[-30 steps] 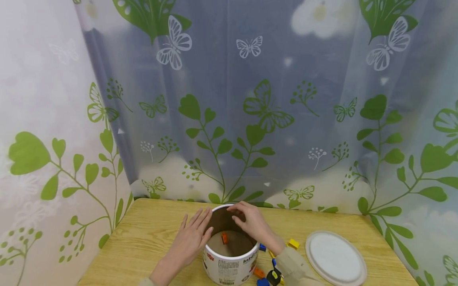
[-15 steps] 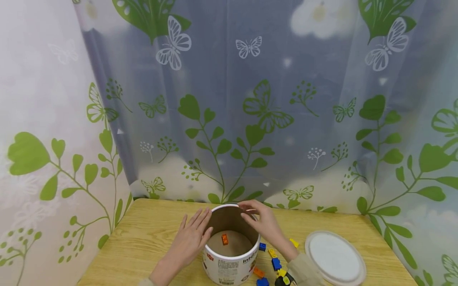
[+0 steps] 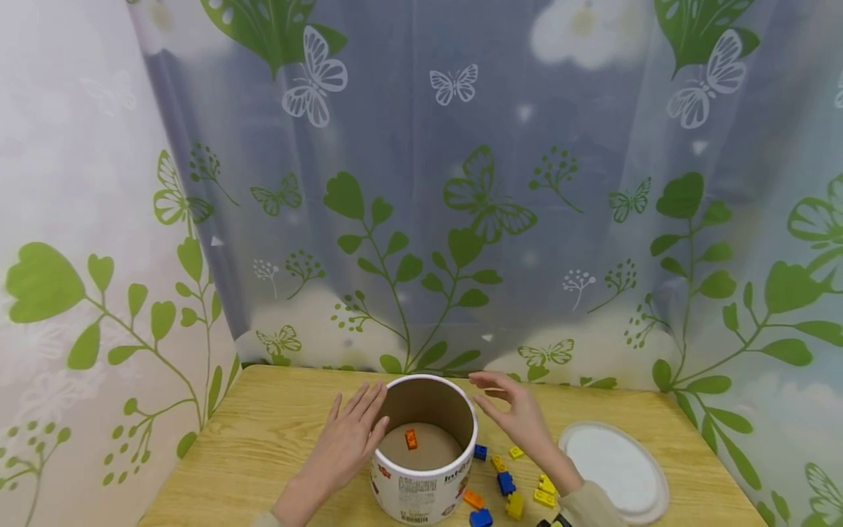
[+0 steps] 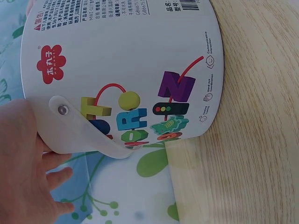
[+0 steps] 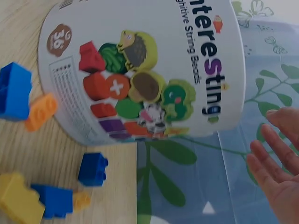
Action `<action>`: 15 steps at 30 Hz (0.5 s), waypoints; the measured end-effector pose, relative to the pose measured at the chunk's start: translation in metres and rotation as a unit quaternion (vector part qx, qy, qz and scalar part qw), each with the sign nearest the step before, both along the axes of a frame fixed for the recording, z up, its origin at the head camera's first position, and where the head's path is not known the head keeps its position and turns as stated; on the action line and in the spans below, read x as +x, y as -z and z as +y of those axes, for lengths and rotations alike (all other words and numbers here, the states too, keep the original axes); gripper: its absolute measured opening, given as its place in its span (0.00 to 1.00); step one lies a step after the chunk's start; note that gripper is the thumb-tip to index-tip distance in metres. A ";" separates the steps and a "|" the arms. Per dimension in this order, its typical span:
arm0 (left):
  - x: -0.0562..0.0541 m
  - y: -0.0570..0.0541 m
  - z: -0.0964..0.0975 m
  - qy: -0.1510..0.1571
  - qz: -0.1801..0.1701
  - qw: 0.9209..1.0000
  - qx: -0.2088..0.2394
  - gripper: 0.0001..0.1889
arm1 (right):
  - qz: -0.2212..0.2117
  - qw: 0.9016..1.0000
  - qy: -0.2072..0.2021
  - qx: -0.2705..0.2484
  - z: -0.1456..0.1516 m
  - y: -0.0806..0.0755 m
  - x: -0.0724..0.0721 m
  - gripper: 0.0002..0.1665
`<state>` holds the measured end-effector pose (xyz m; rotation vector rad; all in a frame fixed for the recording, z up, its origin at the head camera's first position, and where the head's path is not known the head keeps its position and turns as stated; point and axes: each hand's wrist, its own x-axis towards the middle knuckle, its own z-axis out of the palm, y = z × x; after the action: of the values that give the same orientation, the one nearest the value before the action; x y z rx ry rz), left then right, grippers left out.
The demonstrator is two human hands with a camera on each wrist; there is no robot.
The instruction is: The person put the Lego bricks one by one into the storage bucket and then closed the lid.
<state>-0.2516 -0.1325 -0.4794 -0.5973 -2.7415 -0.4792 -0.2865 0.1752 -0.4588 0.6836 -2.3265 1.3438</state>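
Worktop: a wood-grain worktop (image 3: 296, 413) with its far edge against the curtain (image 3: 421, 241), a blue-grey cloth printed with green leaves and butterflies; paler printed cloth covers both sides.
Out of sight: the worktop's near edge lies beyond the head view; both sleeves are cut off by the lower border, and the right sleeve covers part of the lid. A dark item with a yellow mark, at that border beside the right sleeve, is too cropped to identify. The tub's label is cropped in both wrist views.
Tub: a white, round, lidless toy tub (image 3: 385, 494) printed "Interesting", upright between the worktop's left and right edges; its handle strap (image 4: 88, 128) hangs on the left side.
Inside the tub: one orange toy brick (image 3: 411, 439) on the floor.
Left hand: the left hand (image 3: 349, 435) rests against the tub's left rim, fingers nearly straight, gripping nothing.
Right hand: the right hand (image 3: 514, 410) is raised just beside the tub's right rim, apart from it, fingers loosely bent and spread, holding nothing.
Loose bricks: blue bricks (image 3: 506, 483), yellow bricks (image 3: 515, 506) and an orange brick (image 3: 473, 500) lie right of the tub, partly beneath the right forearm's path.
Lid: the round white lid (image 3: 612, 468) lies flat toward the worktop's right edge.
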 end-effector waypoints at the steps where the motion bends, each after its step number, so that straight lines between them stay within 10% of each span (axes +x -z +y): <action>1: 0.000 0.000 0.000 0.001 -0.001 1.000 0.001 0.29 | -0.004 1.000 0.003 0.000 0.004 0.001 0.001 0.19; 15: 0.001 -0.001 0.001 -0.002 -0.005 1.000 0.008 0.29 | -0.093 0.993 0.071 0.004 0.051 0.023 0.020 0.19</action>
<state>-0.2509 -0.1315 -0.4782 -0.5856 -2.7448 -0.5036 -0.2667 0.2257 -0.4817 0.4020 -2.4726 1.3864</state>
